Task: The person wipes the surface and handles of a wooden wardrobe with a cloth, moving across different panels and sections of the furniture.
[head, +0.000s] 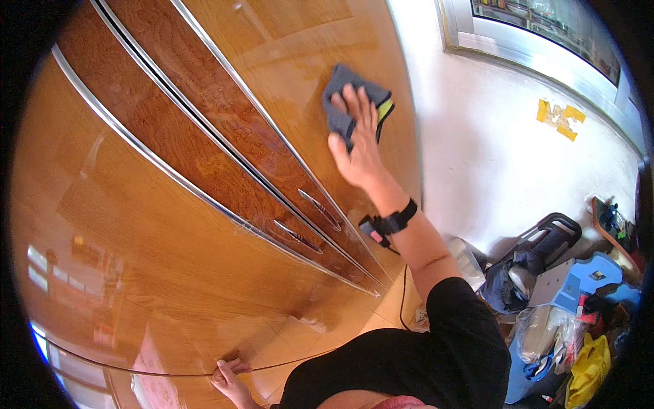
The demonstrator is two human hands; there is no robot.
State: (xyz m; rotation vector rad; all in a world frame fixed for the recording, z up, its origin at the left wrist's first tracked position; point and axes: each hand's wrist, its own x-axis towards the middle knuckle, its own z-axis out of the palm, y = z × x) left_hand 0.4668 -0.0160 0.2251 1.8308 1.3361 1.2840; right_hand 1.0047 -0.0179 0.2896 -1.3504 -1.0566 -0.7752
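My right hand (357,143) lies with its fingers spread on a folded grey cloth (340,99) with a yellow-green inner side. It presses the cloth flat against the glossy wooden door (286,56) of a wardrobe, near that door's right edge. A black strap (401,220) with a small device circles the right wrist. Low in the view, my left hand (232,381) has its fingers curled around a thin black cable (173,375), close to the lower part of the doors. Two slim handles (299,236) sit on the dark wood panels between silver trim strips.
A white wall (454,153) with torn yellow tape (561,118) and an aluminium-framed window stands to the right. Below it are a black trolley handle (559,225), a blue plastic stool (595,273), plastic bags and a yellow cloth (590,363). Another black cable (403,296) hangs beside my right arm.
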